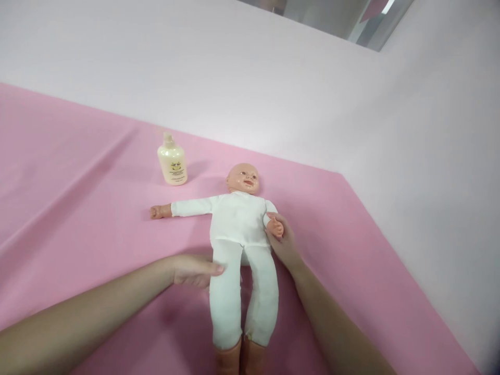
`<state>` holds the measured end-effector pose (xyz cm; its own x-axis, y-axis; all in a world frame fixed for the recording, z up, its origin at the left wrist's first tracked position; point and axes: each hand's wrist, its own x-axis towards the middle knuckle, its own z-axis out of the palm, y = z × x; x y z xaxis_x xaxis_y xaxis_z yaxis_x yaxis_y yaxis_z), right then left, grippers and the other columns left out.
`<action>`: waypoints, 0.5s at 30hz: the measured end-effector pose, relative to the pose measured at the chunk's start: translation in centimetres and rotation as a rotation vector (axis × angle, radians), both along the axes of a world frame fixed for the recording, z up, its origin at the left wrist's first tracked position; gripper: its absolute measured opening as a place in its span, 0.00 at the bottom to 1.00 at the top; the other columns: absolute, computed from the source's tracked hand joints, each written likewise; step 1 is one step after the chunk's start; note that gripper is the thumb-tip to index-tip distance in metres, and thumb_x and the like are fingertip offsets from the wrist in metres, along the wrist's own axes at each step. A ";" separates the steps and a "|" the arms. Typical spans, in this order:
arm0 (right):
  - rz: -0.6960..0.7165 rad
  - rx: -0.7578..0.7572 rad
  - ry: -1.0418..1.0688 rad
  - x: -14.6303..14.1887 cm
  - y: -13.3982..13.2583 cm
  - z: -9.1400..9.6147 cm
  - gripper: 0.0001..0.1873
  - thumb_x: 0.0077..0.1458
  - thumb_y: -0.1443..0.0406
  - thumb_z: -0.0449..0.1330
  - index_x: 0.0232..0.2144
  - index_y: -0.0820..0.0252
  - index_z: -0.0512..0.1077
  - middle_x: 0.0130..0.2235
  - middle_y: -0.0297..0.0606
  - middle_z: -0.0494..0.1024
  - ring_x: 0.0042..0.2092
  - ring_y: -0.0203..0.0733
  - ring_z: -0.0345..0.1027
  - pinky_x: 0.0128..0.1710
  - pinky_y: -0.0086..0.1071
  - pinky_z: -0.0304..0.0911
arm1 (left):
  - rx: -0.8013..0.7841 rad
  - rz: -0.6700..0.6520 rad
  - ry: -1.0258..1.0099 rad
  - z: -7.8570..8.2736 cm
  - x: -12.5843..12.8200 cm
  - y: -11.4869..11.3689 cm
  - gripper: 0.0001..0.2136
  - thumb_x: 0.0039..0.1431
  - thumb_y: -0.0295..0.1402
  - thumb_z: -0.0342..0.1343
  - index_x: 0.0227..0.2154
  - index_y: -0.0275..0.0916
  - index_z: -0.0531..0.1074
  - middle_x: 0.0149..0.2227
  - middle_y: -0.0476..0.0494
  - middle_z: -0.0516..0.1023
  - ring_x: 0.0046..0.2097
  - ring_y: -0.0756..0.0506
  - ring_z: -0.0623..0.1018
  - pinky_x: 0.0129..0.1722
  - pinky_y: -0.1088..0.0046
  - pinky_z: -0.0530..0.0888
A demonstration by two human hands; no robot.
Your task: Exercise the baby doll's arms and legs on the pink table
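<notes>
A baby doll point(238, 224) in a white bodysuit lies on its back on the pink sheet point(78, 198), head toward the wall, one arm stretched out to the left. My left hand point(193, 270) rests against the doll's hip and upper leg, its fingers slipped under the body and hidden. At the doll's other side my right hand point(283, 242) lies beside the torso, fingers curled round the doll's small hand and folded forearm.
A cream lotion bottle point(172, 165) stands upright on the sheet, up and left of the doll's head. White walls point(410, 156) border the pink surface at the back and right, meeting in a corner.
</notes>
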<state>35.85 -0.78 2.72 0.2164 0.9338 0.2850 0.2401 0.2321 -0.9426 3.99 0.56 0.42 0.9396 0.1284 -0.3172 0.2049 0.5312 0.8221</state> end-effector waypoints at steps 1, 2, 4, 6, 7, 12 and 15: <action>-0.018 -0.026 0.033 0.0 0.1 0.2 0.23 0.52 0.55 0.80 0.49 0.48 0.85 0.57 0.44 0.88 0.64 0.57 0.80 0.76 0.54 0.70 | 0.025 -0.022 -0.008 0.0 0.0 -0.1 0.43 0.52 0.71 0.76 0.59 0.42 0.87 0.60 0.34 0.89 0.71 0.25 0.82 0.70 0.49 0.77; -0.037 -0.047 0.058 0.0 0.2 0.3 0.24 0.50 0.54 0.81 0.49 0.48 0.85 0.56 0.44 0.87 0.64 0.59 0.80 0.75 0.56 0.71 | 0.045 -0.044 -0.028 0.0 0.0 -0.3 0.43 0.50 0.70 0.77 0.58 0.42 0.87 0.59 0.35 0.89 0.71 0.24 0.82 0.69 0.49 0.78; -0.087 -0.064 0.100 0.2 0.5 0.2 0.28 0.49 0.51 0.82 0.50 0.49 0.84 0.57 0.46 0.86 0.63 0.61 0.79 0.73 0.57 0.73 | 0.048 -0.099 -0.109 0.4 0.3 -0.7 0.43 0.49 0.67 0.78 0.60 0.40 0.87 0.58 0.36 0.89 0.71 0.22 0.83 0.67 0.47 0.80; -0.156 -0.064 0.173 0.6 1.0 -0.2 0.32 0.48 0.48 0.82 0.53 0.48 0.81 0.59 0.46 0.85 0.64 0.60 0.77 0.69 0.56 0.75 | 0.019 -0.164 -0.195 1.0 0.7 -0.9 0.43 0.48 0.61 0.80 0.63 0.40 0.86 0.58 0.35 0.90 0.69 0.20 0.84 0.66 0.45 0.81; -0.200 -0.066 0.228 0.9 1.2 -0.5 0.35 0.47 0.47 0.81 0.55 0.47 0.80 0.60 0.45 0.84 0.64 0.59 0.77 0.66 0.54 0.77 | 0.011 -0.200 -0.212 1.4 0.9 -0.9 0.42 0.49 0.57 0.80 0.65 0.41 0.85 0.59 0.35 0.90 0.69 0.21 0.84 0.67 0.45 0.81; -0.317 -0.089 0.528 2.2 2.5 -2.0 0.36 0.47 0.47 0.80 0.55 0.45 0.74 0.49 0.37 0.81 0.49 0.50 0.77 0.49 0.44 0.77 | -0.026 -0.457 -0.294 2.3 2.2 -0.7 0.38 0.43 0.41 0.84 0.62 0.45 0.86 0.54 0.38 0.92 0.64 0.23 0.89 0.60 0.46 0.86; -0.340 -0.094 0.668 2.8 3.1 -2.3 0.32 0.44 0.50 0.82 0.46 0.48 0.72 0.35 0.28 0.72 0.36 0.42 0.68 0.43 0.41 0.75 | -0.071 -0.581 -0.305 1.7 2.8 -0.7 0.37 0.37 0.34 0.85 0.56 0.47 0.88 0.50 0.39 0.92 0.64 0.22 0.89 0.60 0.43 0.86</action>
